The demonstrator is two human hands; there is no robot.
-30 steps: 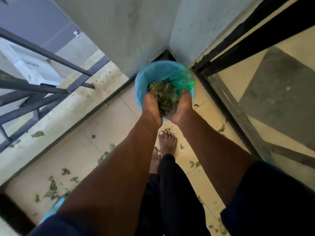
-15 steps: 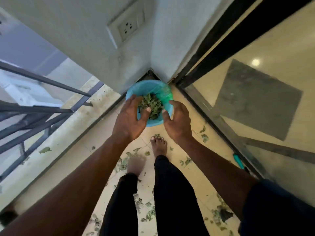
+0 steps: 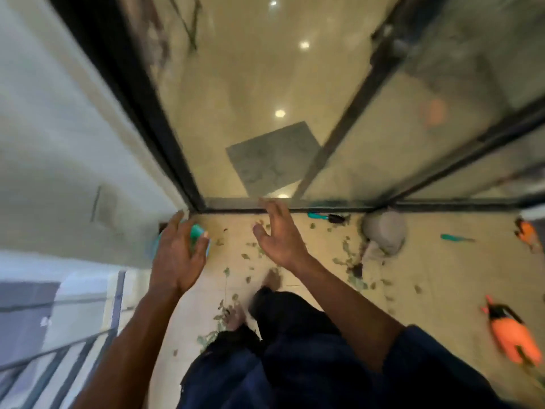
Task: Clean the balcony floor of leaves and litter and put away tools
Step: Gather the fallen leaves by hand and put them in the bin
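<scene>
My left hand [image 3: 177, 255] hovers with fingers spread above the blue bin [image 3: 197, 233], which stands in the corner by the wall and is mostly hidden behind the hand. My right hand [image 3: 277, 234] is open in the air over the tiled balcony floor [image 3: 442, 278], holding nothing. Dry green leaves [image 3: 250, 255] lie scattered on the tiles around my bare feet [image 3: 272, 280]. The view is blurred by motion.
A teal-handled brush [image 3: 324, 216] lies by the glass door track [image 3: 295, 203]. A grey pot [image 3: 383, 233] sits on its side with spilled soil. Another teal tool [image 3: 455, 238] and orange tools [image 3: 511, 338] lie at the right. A railing [image 3: 59, 361] bounds the lower left.
Both hands have left the bin and lifted away, empty. My view has swung right, from the corner toward the glass door and the rest of the balcony.
</scene>
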